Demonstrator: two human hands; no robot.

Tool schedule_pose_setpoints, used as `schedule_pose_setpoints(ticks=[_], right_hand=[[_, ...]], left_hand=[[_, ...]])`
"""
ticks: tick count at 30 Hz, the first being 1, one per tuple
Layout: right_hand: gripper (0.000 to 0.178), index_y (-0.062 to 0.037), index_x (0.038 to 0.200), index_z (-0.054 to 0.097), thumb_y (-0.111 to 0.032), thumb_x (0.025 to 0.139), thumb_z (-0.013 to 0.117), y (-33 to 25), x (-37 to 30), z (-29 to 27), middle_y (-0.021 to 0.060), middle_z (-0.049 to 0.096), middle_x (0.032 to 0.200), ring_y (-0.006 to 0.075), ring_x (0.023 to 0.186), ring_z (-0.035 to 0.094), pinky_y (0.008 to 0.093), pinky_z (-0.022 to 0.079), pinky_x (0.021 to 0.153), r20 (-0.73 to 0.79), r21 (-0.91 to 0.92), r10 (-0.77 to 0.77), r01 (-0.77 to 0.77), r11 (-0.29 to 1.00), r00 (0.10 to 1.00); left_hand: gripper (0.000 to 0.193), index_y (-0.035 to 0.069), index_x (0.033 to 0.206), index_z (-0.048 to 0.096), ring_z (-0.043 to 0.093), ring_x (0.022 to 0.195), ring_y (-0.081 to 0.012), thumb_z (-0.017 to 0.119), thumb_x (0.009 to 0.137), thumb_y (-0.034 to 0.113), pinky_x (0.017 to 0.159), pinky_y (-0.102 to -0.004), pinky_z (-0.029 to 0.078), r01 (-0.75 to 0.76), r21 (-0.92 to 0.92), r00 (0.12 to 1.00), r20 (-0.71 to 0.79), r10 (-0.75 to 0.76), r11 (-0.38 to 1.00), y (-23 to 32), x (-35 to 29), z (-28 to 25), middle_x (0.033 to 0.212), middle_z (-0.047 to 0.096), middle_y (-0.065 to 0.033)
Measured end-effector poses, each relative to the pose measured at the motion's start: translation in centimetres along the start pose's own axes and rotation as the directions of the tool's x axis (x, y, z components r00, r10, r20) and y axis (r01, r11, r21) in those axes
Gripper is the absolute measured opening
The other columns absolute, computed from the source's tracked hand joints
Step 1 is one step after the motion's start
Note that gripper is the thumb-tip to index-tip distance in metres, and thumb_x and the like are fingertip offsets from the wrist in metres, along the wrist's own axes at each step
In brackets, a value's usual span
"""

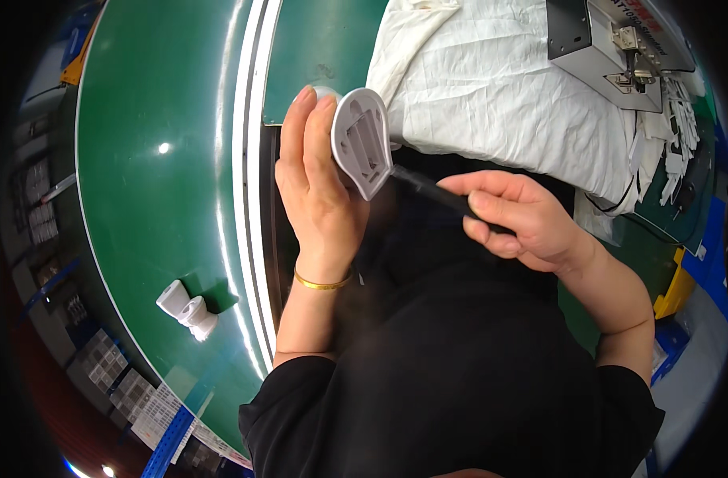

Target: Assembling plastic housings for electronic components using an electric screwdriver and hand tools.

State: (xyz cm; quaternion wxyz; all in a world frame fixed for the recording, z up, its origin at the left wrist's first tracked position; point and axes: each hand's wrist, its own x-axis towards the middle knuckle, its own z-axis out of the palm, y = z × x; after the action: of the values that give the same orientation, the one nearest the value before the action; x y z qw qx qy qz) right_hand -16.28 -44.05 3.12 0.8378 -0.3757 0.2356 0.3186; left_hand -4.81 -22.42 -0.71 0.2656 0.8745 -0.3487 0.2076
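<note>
My left hand (320, 183) grips a white plastic housing (362, 143), its fingers wrapped behind it. The housing's teardrop-shaped underside faces up, with a long recess like a battery compartment. My right hand (523, 219) is closed around the dark handle of a slim tool (444, 195). Its tip is at the right edge of the housing's pointed end; whether it touches cannot be made out. That tip is blurred, so the tool's kind does not show. Farther left, a small white plastic piece (187, 309), shaped like a toy toilet, lies on the green belt (149, 215).
A white cloth (483, 88) covers a bulky shape ahead. On it stands a grey metal machine (611, 60), with white strips (679, 135) beside it at the right. A pale rail (248, 159) edges the belt. Yellow (673, 287) and blue bins (673, 342) sit lower right.
</note>
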Motion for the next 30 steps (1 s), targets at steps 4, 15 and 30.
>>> schedule_pose_setpoints(ticks=[4,15,30], right_hand=[[0.030,0.0019,0.123,0.059,-0.020,0.107,0.046,-0.5,-0.2,-0.1,0.0002,0.052,0.073,0.0013,0.055,0.038,0.0154,0.030,0.047,-0.013,-0.143,-0.250,0.246,0.959,0.968],[0.034,-0.0111,0.087,0.039,0.001,0.089,0.071,-1.8,2.7,5.3,0.0124,0.064,0.100,0.0161,0.084,0.067,0.0274,0.058,0.072,-0.040,-0.440,-0.561,0.490,0.753,0.827],[0.029,-0.0099,0.092,0.037,0.006,0.093,0.062,-0.4,2.7,5.5,0.0194,0.068,0.100,0.0248,0.094,0.071,0.0342,0.060,0.081,0.145,-0.405,-0.662,0.654,0.639,0.736]], left_hand=[[0.092,0.002,0.142,0.038,0.047,0.132,-0.0387,0.089,0.066,0.006,0.109,-0.0444,0.042,-0.009,0.003,0.994,-0.108,0.009,1.000,-0.3,-0.1,-0.9,0.141,0.046,-0.0223],[0.084,0.001,0.140,0.042,0.051,0.129,-0.0378,0.086,0.069,0.003,0.105,-0.0434,0.047,-0.126,-0.045,0.931,-0.349,0.103,0.991,2.5,0.4,-2.0,0.141,0.046,-0.0214],[0.086,0.003,0.141,0.042,0.049,0.131,-0.0367,0.088,0.069,0.007,0.104,-0.0432,0.050,-0.058,-0.092,0.869,-0.495,0.005,0.994,3.2,1.1,-3.1,0.143,0.043,-0.0199]])
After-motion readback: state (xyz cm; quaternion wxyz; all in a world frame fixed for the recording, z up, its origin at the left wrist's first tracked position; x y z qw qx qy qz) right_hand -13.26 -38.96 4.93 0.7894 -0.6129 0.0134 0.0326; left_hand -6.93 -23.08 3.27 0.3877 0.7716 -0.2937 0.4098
